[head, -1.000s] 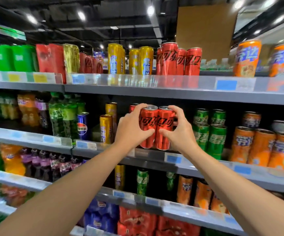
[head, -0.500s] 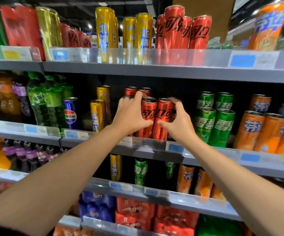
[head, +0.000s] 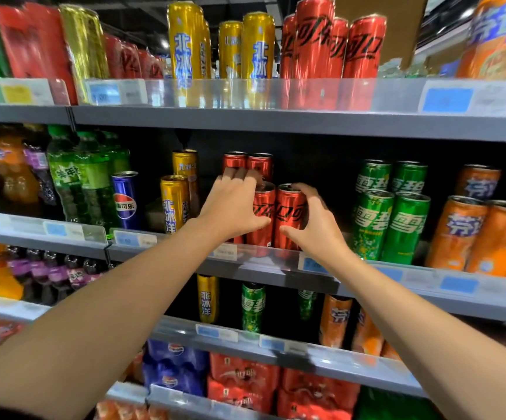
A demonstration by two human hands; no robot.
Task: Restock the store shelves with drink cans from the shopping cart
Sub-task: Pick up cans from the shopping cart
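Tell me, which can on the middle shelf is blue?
The blue Pepsi can, alone between the green bottles and the yellow cans. Every other can there is yellow, red, green or orange.

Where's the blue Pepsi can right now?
The blue Pepsi can stands on the middle shelf, left of centre in the head view, between the green bottles and the yellow cans.

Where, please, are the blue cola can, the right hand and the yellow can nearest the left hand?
blue cola can (head: 125, 201): head view, logo.
right hand (head: 315, 230): head view, back.
yellow can (head: 174, 204): head view, label.
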